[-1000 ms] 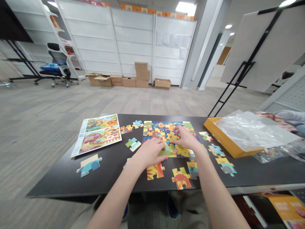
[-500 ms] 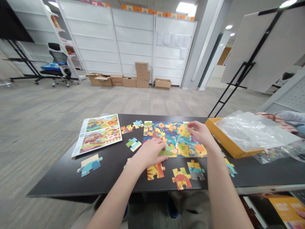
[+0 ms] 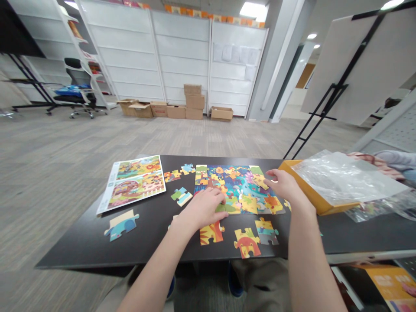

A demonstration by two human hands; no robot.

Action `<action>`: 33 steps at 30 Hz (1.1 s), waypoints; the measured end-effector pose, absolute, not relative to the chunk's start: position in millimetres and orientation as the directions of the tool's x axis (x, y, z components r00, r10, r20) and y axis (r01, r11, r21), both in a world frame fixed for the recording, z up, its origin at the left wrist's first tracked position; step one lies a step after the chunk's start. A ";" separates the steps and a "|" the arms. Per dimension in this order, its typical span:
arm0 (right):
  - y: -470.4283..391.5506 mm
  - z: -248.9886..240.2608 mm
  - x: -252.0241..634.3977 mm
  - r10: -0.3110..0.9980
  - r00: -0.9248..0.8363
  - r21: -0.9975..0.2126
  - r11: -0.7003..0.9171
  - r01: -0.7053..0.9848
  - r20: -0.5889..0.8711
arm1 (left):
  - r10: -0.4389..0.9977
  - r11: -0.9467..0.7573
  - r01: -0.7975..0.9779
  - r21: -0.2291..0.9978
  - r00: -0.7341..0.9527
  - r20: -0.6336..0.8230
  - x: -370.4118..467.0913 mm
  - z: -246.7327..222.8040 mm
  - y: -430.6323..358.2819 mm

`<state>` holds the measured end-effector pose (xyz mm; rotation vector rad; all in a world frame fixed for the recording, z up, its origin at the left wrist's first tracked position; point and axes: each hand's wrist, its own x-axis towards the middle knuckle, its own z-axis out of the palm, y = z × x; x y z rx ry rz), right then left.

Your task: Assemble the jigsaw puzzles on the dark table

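A colourful jigsaw picture (image 3: 247, 186) lies on the black table in front of me, with loose pieces resting on it. My left hand (image 3: 209, 206) rests on its lower left part, fingers lying flat and thumb apart. At the upper right of the picture, my right hand (image 3: 284, 186) pinches the edge of a yellow puzzle piece (image 3: 261, 181), which is tilted. Below the picture lie an orange striped piece (image 3: 211, 233), a piece with a red animal face (image 3: 247, 243) and a blue-and-grey piece (image 3: 266, 231).
A printed picture sheet (image 3: 134, 182) lies at the left, with a blue elephant piece (image 3: 121, 225) before it. More pieces (image 3: 182, 196) sit between sheet and jigsaw. A yellow box (image 3: 312, 195) holding clear plastic (image 3: 344, 177) stands at the right.
My right hand has moved right, and the yellow piece has shifted right and turned with it, uncovering more of the picture. My left hand has stayed in place.
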<state>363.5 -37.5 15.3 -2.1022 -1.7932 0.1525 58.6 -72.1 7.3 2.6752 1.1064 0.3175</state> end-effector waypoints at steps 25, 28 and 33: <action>-54.3 27.6 299.7 0.941 -0.164 -0.260 0.085 0.962 -0.297 | 0.718 -0.687 0.658 0.308 0.681 0.145 58.0 2.2 -72.5; -55.1 28.0 300.6 0.942 -0.173 -0.257 0.098 0.961 -0.289 | 0.717 -0.688 0.662 0.297 0.682 0.143 58.2 4.2 -73.4; -57.1 31.4 297.1 0.936 -0.193 -0.262 0.115 0.958 -0.293 | 0.721 -0.687 0.675 0.267 0.679 0.137 58.8 2.7 -73.6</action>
